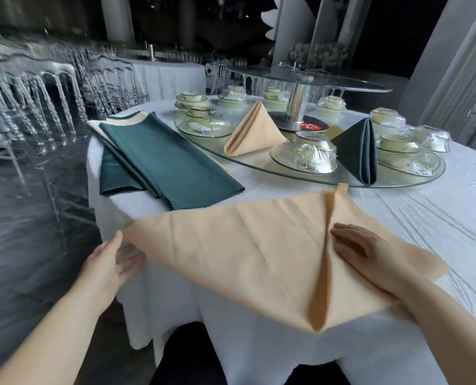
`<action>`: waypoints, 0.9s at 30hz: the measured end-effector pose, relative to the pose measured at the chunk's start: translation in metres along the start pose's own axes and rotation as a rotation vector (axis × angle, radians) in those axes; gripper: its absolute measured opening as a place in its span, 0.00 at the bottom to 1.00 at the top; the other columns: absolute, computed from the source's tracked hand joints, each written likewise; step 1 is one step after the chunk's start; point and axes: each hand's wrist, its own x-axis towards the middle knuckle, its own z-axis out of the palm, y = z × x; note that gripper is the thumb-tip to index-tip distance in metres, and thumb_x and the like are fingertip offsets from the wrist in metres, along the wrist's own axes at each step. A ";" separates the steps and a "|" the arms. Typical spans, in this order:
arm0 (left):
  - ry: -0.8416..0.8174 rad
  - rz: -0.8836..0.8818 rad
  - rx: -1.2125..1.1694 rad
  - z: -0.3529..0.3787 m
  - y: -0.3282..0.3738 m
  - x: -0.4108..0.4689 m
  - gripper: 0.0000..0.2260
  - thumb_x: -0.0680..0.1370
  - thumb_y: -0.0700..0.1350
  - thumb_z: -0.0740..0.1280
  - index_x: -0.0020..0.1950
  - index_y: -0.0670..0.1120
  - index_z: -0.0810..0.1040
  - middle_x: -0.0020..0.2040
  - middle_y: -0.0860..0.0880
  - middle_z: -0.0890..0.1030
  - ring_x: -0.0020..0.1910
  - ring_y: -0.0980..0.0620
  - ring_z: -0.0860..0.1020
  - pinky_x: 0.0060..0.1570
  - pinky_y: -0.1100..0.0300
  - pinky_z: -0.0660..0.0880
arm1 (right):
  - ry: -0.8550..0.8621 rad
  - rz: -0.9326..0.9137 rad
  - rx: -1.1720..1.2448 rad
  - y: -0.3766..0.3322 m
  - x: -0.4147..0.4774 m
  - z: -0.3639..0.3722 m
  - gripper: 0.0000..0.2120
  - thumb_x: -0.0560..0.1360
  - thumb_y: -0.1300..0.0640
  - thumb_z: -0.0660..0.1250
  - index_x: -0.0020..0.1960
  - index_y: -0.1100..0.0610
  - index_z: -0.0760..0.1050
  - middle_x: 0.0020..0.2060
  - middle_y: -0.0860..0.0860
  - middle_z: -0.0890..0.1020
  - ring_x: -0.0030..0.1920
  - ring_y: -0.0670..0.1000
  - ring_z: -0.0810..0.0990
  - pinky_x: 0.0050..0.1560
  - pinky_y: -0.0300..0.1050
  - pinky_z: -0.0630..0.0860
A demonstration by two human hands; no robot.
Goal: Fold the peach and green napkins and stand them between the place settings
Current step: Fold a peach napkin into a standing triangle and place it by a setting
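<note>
A peach napkin (pixel 248 245) lies spread as a triangle on the near table edge, its right half folded toward the middle. My right hand (pixel 362 245) presses flat on that folded right part. My left hand (pixel 117 259) pinches the napkin's left corner, thumb on top and fingers under the cloth. A folded peach napkin (pixel 255 129) and a folded green napkin (pixel 360 148) stand upright on the glass turntable (pixel 231 159) between wrapped place settings (pixel 305 155). A stack of flat green and peach napkins (pixel 170 159) lies at the table's left.
The round table has a white cloth (pixel 425 215). A raised glass tier on a metal post (pixel 296 101) stands at the centre, with more wrapped bowl sets (pixel 403 154) around it. Clear chairs (pixel 36 101) line the left side.
</note>
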 end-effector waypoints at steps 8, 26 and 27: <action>-0.084 0.068 -0.209 -0.012 0.016 0.003 0.19 0.79 0.36 0.57 0.35 0.48 0.84 0.29 0.56 0.81 0.30 0.61 0.79 0.37 0.66 0.77 | -0.007 0.012 -0.003 0.001 0.001 0.002 0.15 0.75 0.57 0.64 0.62 0.55 0.74 0.64 0.49 0.73 0.67 0.49 0.68 0.65 0.35 0.57; -1.001 0.053 0.521 0.232 0.070 -0.022 0.06 0.76 0.35 0.62 0.40 0.42 0.74 0.28 0.48 0.80 0.28 0.56 0.80 0.31 0.67 0.77 | 0.025 0.070 0.081 0.024 0.010 -0.010 0.09 0.75 0.53 0.64 0.54 0.49 0.79 0.54 0.38 0.76 0.62 0.48 0.70 0.65 0.48 0.65; -1.030 0.052 0.532 0.246 0.064 -0.018 0.05 0.76 0.35 0.62 0.42 0.41 0.75 0.32 0.47 0.82 0.31 0.56 0.81 0.35 0.67 0.78 | 0.034 0.069 0.083 0.025 0.011 -0.010 0.09 0.75 0.53 0.64 0.54 0.48 0.79 0.55 0.39 0.77 0.62 0.47 0.70 0.65 0.47 0.65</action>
